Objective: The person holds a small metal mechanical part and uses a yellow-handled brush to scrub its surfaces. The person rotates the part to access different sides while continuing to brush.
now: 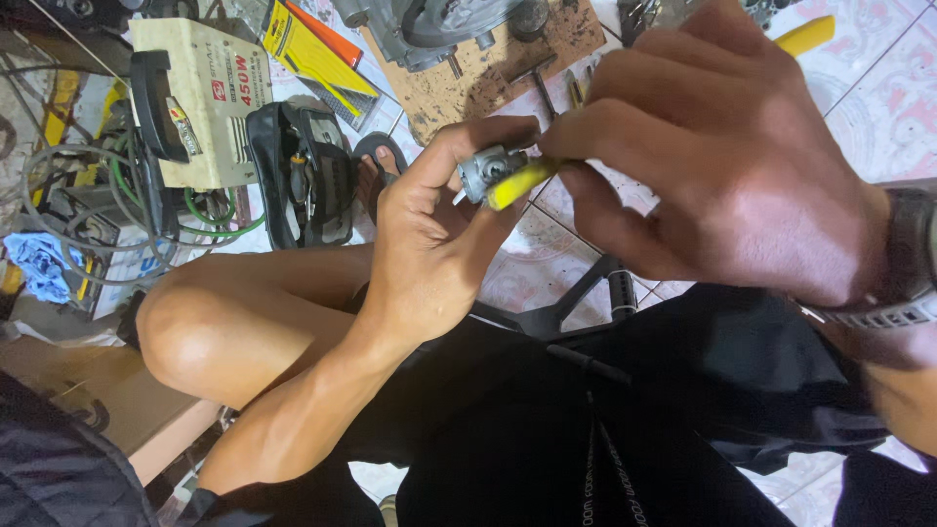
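Small grey metal part [485, 172], cast look, with round bosses and a short stub sticking out on its left side. It sits up in the air over the lap, centre of view, above the tiled floor [878, 117]. Left hand [429, 234] grasps it: thumb on top, fingers curled under and behind. Right hand [712, 146] is clenched round a yellow-handled tool [522, 182]; only the handle end shows, and it touches the part's right side. The tool tip is hidden, so I can't tell what it engages. Metal-band wristwatch [903, 263] on the right wrist.

Packages and labels: cream box-shaped machine [210, 98] upper left, black carry handle on its left face, a red and white label plus red print on top. Just right of it, a flat yellow card pack [307, 54] with black print and an orange strip along one edge. Below those, an open black tool bag [303, 171]. Blue rag [39, 263] at the far left among grey and green cables [146, 220].

Surface and room: white floor tiles with a faint pink pattern. A stained brown board [488, 73] lies at top centre with a grey engine casing [429, 29] on it and loose small tools beside it. Black chair base [576, 298] under the hands. Person is seated, bare knee on the left, dark shorts. Cluttered workshop floor.
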